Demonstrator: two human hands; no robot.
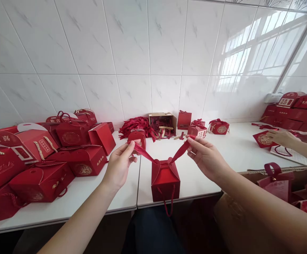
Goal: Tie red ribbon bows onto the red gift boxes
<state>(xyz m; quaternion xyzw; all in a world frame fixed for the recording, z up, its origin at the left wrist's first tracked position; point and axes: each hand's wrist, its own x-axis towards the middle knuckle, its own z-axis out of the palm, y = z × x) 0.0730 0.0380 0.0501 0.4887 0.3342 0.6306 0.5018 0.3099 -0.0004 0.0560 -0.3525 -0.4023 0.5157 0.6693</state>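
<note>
A small red box [165, 181] stands upright at the front edge of the white table, with a cord handle hanging down its near side. A red ribbon [180, 151] runs through the top of the box, its two ends pulled up and apart in a V. My left hand [120, 163] pinches the left end between thumb and finger, above and left of the box. My right hand [205, 157] pinches the other end, above and right of it.
Red boxes [82, 162] are piled on the left. Against the wall lie a ribbon heap [137, 126], an open carton [162, 116] and small boxes. At right, another person's hands [286, 138] hold a red piece; a cardboard box [238, 211] stands below.
</note>
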